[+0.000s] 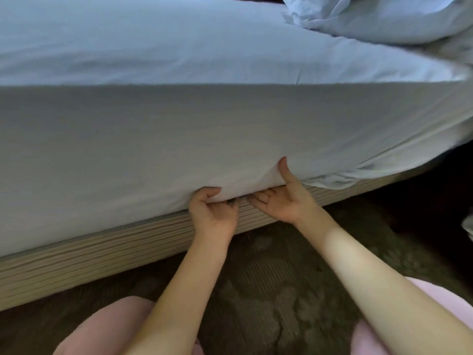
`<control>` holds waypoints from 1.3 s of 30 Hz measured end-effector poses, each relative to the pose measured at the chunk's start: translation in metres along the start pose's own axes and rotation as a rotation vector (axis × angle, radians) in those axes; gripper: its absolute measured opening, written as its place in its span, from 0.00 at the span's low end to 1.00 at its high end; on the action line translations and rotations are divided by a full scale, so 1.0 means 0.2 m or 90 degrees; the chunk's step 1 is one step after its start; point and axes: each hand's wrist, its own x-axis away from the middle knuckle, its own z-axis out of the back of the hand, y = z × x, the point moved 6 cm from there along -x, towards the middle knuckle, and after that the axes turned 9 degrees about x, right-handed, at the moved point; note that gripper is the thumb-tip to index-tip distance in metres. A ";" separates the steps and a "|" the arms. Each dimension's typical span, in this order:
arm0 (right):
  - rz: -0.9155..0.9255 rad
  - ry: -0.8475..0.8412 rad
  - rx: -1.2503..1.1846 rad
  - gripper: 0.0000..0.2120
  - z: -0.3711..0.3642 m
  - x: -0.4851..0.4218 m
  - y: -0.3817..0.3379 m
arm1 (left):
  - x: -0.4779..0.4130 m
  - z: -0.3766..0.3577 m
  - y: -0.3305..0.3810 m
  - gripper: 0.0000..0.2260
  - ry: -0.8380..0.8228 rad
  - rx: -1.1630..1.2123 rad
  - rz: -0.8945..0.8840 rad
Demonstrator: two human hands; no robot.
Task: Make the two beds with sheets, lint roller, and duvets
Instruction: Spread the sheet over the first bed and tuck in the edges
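A white sheet [179, 129] covers the mattress top and hangs down its near side. Both hands are palm-up at the sheet's lower edge, where the mattress meets the ribbed beige bed base [102, 249]. My left hand [213, 212] grips the sheet's hem, thumb over the cloth and fingers curled under it. My right hand [284, 198] has its thumb pressed up against the sheet and its fingers pushed under the mattress edge, their tips hidden. A crumpled white duvet [384, 16] lies on the bed's far right. At the right corner the sheet hangs loose in folds [371, 172].
Dark patterned carpet [268, 290] lies under my arms. My knees in pink cloth [107, 326] are at the bottom left and bottom right. A dark gap opens beyond the bed's right corner, with a bit of white cloth [468, 224] at the frame's edge.
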 end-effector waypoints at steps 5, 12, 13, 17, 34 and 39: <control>-0.077 0.251 0.163 0.13 0.31 0.22 -0.13 | 0.16 -0.06 -0.33 0.15 0.049 -0.039 0.233; 0.026 0.517 0.069 0.18 0.61 0.49 -0.34 | 0.21 0.04 -0.59 0.17 0.066 -0.190 0.361; 0.008 0.548 0.057 0.16 0.65 0.52 -0.38 | 0.20 0.07 -0.59 0.15 0.081 -0.215 0.367; 0.000 0.601 0.113 0.16 0.78 0.62 -0.58 | 0.11 0.16 -0.62 0.14 0.124 -0.298 0.362; 0.113 0.284 0.211 0.32 1.56 0.08 -1.41 | -0.32 -0.20 -1.80 0.15 0.027 -0.296 0.239; 0.218 0.343 0.329 0.14 1.80 -0.02 -1.46 | -0.46 -0.19 -2.09 0.14 0.076 -0.304 0.153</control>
